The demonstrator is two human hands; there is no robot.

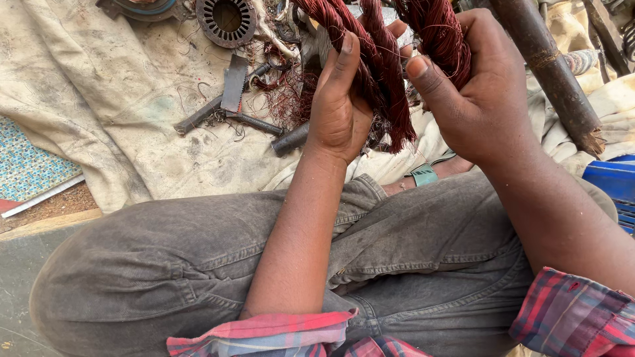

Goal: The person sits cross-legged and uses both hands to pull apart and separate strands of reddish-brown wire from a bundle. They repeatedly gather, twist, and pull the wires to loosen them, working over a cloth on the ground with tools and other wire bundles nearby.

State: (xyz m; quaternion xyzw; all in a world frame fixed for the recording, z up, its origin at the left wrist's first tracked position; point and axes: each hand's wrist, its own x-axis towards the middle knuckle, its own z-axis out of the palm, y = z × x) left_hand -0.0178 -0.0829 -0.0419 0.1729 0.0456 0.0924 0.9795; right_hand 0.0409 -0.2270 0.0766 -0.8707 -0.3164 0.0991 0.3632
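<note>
My left hand [338, 106] grips a thick bundle of dark red copper winding wire [377, 59], thumb up along its side. My right hand [476, 86] is closed on a second hank of the same red wire [436, 33], thumb pressed against it. Both bundles rise out of the top of the view, and their cut ends hang frayed below my left hand. I sit cross-legged in grey trousers [198, 264] with plaid sleeves at my wrists.
A dirty beige cloth [99, 99] covers the ground. On it lie a round slotted motor stator [227, 20], pliers-like tools [218, 109], loose wire scraps [284, 92] and a dark cylinder [290, 140]. A rusty pipe [549, 66] slants at right, a blue crate [612, 182] beyond.
</note>
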